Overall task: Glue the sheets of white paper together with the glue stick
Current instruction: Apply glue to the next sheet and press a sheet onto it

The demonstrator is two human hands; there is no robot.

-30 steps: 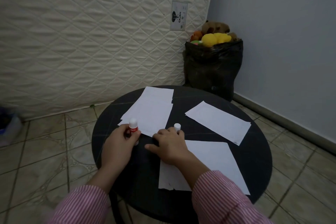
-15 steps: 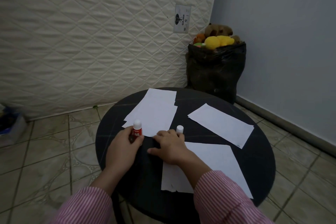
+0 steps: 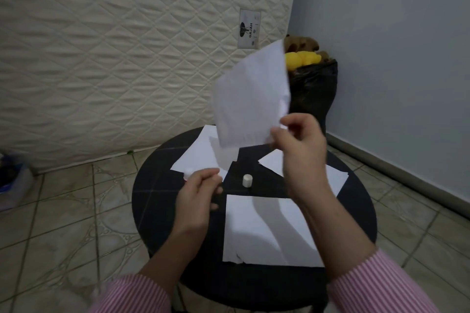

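The left hand (image 3: 197, 197) is curled closed around the glue stick (image 3: 188, 175), of which only the pale tip and a sliver of red show above the thumb and forefinger; the rest is hidden inside the fist. This hand hangs just above the near-left part of the round black table (image 3: 157, 201), at the near corner of a white sheet (image 3: 201, 155) lying flat beyond it. Just right of the left hand, the white cap (image 3: 247, 181) stands upright on the bare tabletop, apart from both hands. Nearer the person than the cap, a large white sheet (image 3: 254, 236) lies flat, partly crossed by the right forearm. The right hand (image 3: 302, 150) is raised well above the table, thumb and fingertips pinched together on the lower right corner of a lifted white sheet (image 3: 250, 99); that sheet stands tilted in the air, up and to the left of the pinch, and is blurred. Below and to the right of this hand, another white sheet (image 3: 335, 180) rests on the table, partly hidden by the wrist.
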